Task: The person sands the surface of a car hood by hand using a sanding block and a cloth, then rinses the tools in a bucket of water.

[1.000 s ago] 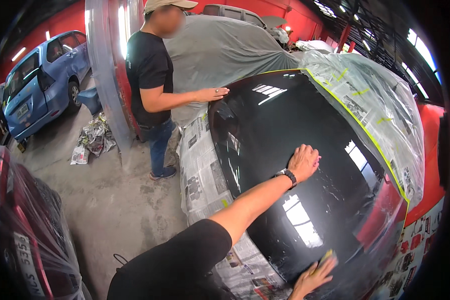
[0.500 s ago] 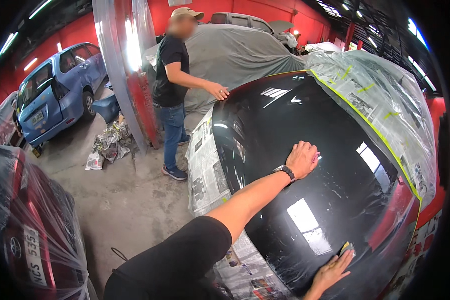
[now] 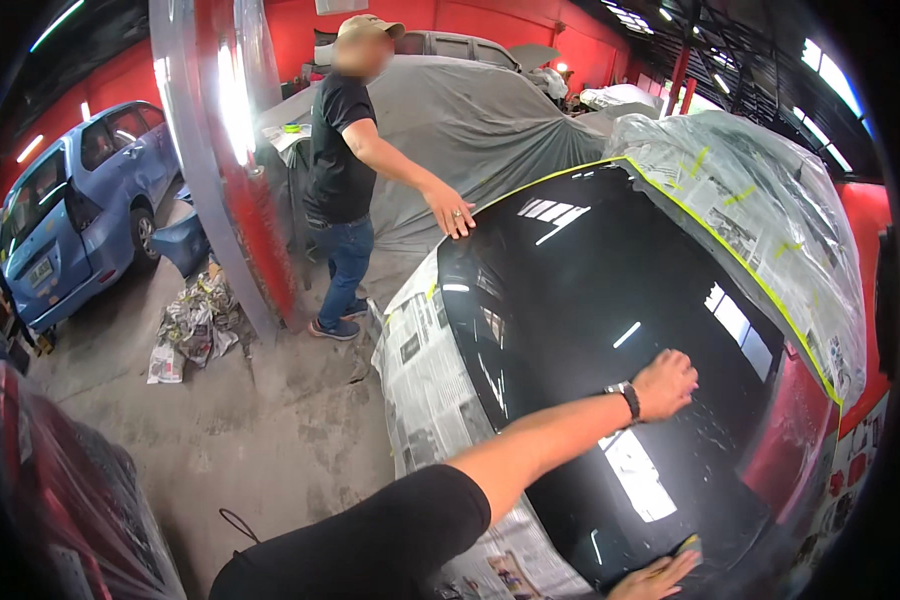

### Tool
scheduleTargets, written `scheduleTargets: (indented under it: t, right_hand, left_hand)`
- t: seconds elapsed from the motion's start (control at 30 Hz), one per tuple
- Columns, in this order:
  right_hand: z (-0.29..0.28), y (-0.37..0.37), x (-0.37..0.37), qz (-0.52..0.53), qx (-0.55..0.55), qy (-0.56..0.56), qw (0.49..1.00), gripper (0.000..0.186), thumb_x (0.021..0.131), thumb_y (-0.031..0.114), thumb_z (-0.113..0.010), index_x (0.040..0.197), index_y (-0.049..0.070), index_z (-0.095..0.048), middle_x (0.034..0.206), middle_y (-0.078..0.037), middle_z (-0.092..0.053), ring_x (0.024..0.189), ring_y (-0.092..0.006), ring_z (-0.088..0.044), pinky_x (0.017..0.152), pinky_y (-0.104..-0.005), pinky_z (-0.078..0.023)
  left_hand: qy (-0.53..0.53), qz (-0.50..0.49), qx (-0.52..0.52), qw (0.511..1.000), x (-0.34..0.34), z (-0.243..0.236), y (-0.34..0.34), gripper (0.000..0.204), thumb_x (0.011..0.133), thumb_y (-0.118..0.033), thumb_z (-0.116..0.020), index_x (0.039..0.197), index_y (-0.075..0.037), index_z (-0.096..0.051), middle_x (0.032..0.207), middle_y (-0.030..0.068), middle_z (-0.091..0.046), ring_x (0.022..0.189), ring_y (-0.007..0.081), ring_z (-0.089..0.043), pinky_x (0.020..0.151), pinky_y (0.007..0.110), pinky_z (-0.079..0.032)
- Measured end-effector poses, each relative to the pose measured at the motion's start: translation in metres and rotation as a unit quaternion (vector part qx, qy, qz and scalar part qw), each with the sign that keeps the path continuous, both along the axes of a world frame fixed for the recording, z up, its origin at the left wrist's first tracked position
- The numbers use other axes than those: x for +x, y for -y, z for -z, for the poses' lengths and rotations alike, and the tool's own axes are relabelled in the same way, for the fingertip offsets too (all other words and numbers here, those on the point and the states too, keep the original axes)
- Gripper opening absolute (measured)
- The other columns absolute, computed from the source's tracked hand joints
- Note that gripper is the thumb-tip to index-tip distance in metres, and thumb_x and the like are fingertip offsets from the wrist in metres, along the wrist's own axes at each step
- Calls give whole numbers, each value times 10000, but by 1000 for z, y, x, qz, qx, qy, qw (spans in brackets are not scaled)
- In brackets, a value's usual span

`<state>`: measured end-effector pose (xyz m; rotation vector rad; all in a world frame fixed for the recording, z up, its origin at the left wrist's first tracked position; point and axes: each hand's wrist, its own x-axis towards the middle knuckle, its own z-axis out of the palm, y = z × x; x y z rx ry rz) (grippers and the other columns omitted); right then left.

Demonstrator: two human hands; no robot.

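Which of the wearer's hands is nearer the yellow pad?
Right. The right hand touches the yellow pad; the left hand is apart from it, farther up the black panel.

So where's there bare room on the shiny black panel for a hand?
The widest free patch of the black panel lies between the co-worker's hand, the left hand and the yellow-green tape. It's crowded near the lower edge, where the right hand and a yellow-edged pad sit.

Yellowish pad (image 3: 691,544) lies on the glossy, streaked black car panel (image 3: 590,290).
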<state>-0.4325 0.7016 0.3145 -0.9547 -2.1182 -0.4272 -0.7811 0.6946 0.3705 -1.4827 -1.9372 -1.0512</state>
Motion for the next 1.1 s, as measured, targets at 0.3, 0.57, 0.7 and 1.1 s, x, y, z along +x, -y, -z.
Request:
scheduleTargets:
  t: [0.3, 0.57, 0.7, 1.1]
  right_hand:
    - [-58, 98, -7, -92, -365, -171, 911, 443, 1087, 236, -503, 1419, -55, -540, 1432, -229, -580, 1324, -364, -546, 1121, -479, -432]
    - [-65, 80, -57, -222, -409, -355, 810, 816, 924, 465, -741, 1468, -72, -456, 1500, -307, -476, 1339, -430, -516, 1088, -565, -470]
    - [-28, 53, -84, -222, -579, -541, 568, 532, 1004, 474, -673, 1316, 53, -582, 1181, -35, -611, 1018, -113, -603, 736, -293, -534]
    - [-58, 113, -71, -332, -624, -621, 339, 439, 1071, 457, -535, 1212, 53, -634, 1179, -92, -681, 1121, -242, -656, 977, -473, -535]
  left_hand:
    - [117, 154, 68, 979, -2, -5, 39, 119, 926, -144, -650, 1026, -81, -669, 1005, 129, -571, 988, 341, -556, 853, 475, -482]
    - [391, 384, -39, 836, 82, -18, 120, 479, 866, -393, -821, 945, 33, -618, 651, 87, -643, 518, 170, -675, 486, 316, -530]
    - [502, 446, -69, 738, 100, -2, 138, 431, 912, -349, -785, 918, 40, -599, 655, 70, -630, 498, 157, -659, 474, 303, -535]
    - [-70, 409, -109, 903, 132, -14, 129, 101, 738, -108, -703, 814, -61, -658, 892, 96, -621, 920, 289, -632, 789, 421, -538]
